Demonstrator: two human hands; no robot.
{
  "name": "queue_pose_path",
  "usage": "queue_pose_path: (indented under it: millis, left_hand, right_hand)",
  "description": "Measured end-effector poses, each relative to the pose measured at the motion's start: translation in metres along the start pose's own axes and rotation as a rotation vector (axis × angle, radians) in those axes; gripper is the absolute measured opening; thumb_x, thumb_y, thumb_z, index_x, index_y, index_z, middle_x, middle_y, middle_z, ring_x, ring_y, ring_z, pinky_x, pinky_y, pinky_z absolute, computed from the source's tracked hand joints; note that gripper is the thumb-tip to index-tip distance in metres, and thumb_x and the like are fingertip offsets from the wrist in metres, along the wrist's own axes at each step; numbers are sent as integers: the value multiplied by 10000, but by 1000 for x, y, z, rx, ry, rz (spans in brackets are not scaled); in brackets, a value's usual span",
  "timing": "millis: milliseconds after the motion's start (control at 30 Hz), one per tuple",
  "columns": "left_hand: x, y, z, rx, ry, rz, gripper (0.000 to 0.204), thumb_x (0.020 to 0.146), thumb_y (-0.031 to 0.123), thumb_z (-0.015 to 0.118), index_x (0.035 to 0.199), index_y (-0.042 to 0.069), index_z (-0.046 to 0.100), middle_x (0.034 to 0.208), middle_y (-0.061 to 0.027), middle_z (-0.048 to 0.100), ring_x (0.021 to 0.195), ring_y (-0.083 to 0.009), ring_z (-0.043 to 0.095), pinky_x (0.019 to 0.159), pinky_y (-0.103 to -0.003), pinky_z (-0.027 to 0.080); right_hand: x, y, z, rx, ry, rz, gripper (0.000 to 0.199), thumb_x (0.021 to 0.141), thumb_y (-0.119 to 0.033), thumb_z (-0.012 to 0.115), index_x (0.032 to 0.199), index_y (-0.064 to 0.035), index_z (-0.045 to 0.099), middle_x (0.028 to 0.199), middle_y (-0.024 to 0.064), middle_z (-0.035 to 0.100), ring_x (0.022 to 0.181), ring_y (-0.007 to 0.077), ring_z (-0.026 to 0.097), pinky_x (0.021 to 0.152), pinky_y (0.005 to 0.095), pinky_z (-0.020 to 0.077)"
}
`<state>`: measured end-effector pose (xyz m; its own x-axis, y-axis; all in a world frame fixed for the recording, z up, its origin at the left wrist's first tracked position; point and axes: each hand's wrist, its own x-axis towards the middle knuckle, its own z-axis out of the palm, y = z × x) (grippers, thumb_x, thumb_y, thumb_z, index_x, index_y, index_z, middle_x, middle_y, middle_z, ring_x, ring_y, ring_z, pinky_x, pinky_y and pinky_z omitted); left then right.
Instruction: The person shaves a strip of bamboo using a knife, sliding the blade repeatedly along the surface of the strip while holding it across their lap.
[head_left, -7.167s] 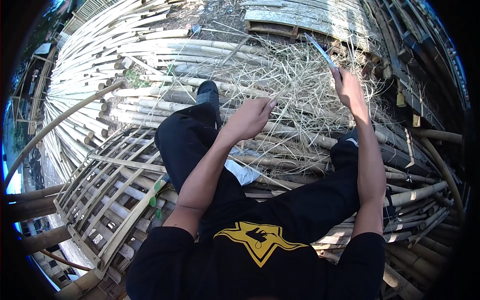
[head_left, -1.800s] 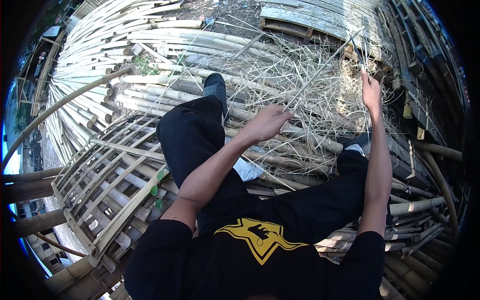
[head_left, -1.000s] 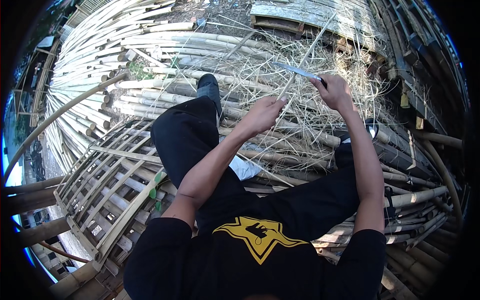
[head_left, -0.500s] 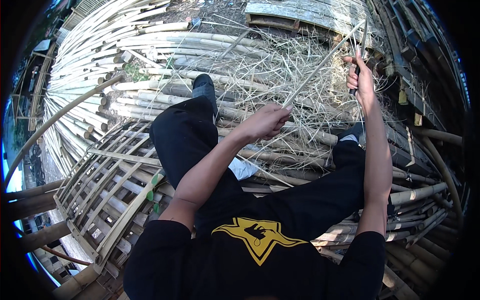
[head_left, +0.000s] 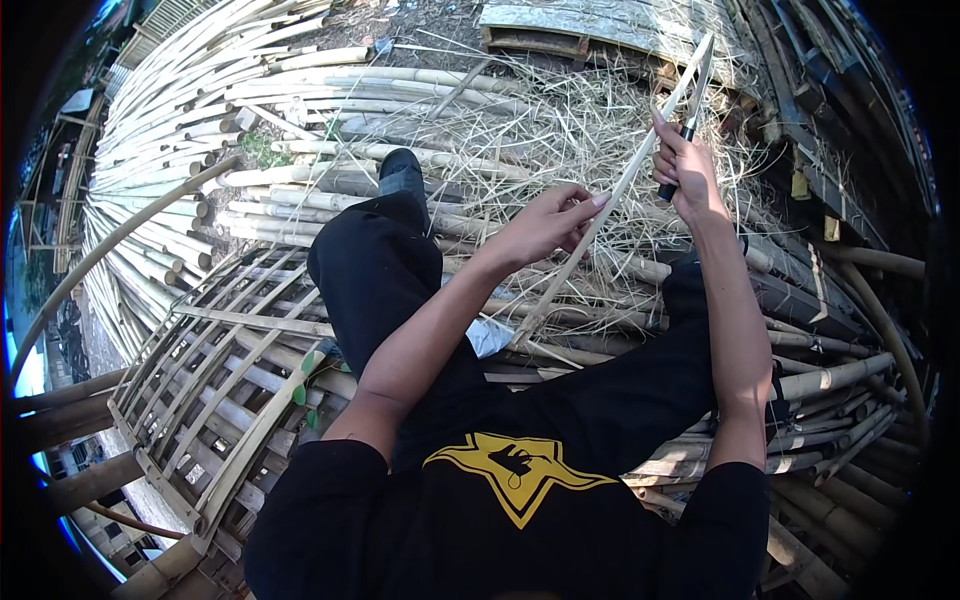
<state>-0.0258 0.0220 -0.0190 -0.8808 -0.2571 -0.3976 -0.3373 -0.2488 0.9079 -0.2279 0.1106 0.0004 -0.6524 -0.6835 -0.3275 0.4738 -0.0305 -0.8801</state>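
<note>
A long pale bamboo strip [head_left: 622,182] runs slantwise from near my knees up to the far right. My left hand [head_left: 552,224] pinches it around its middle between thumb and fingertips. My right hand [head_left: 690,180] is wrapped round the black handle of a knife [head_left: 700,88], its blade pointing up and away. The blade lies close beside the strip's upper part; whether they touch I cannot tell. A raised digit of my right hand comes up against the strip. Under both hands lies a loose heap of thin bamboo shavings [head_left: 570,120].
Long bamboo poles [head_left: 150,125] are stacked on the left and under my legs. A bamboo lattice [head_left: 225,355] stands by my left leg. At the back is a low wooden platform [head_left: 600,25], with stacked timber [head_left: 800,120] on the right. A whitish scrap [head_left: 490,338] lies between my legs.
The strip now reaches past my left hand down toward my knees; before, its near end was at that hand. My right hand with the knife has come left, closer to the strip.
</note>
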Motion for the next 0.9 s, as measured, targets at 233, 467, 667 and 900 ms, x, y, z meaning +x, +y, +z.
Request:
queue_pose_path:
  millis: [233, 467, 667, 900]
  left_hand:
    - [1, -2, 1, -188, -116, 69, 322, 1014, 316, 385, 1022, 29, 531, 609, 18, 472, 441, -41, 422, 397, -187, 333]
    - [11, -13, -8, 221, 299, 271, 320, 1001, 266, 417, 891, 14, 581, 588, 16, 436, 516, -64, 379, 477, -233, 320]
    - [6, -3, -12, 347, 445, 229, 298, 972, 233, 458, 861, -5, 599, 607, -59, 496, 537, -125, 444, 526, -318, 372]
    - [2, 2, -13, 445, 532, 290, 252, 946, 181, 475, 856, -11, 611, 604, -124, 526, 526, -190, 489, 532, -340, 391]
  right_hand:
    - [-26, 17, 25, -44, -77, 74, 243, 874, -224, 675, 795, -106, 477, 509, -83, 350, 379, 16, 301, 367, 182, 212]
    - [-32, 24, 26, -1078, -104, -371, 492, 938, -472, 484, 814, 4, 501, 522, 71, 476, 492, 236, 513, 522, 390, 391]
    - [-39, 33, 30, -1411, -327, -382, 398, 966, -383, 435, 831, -20, 525, 608, 186, 562, 613, 393, 569, 568, 480, 413]
    - [-40, 29, 30, -1446, -380, -397, 398, 966, -378, 433, 816, -24, 537, 604, 189, 559, 612, 394, 567, 569, 483, 419]
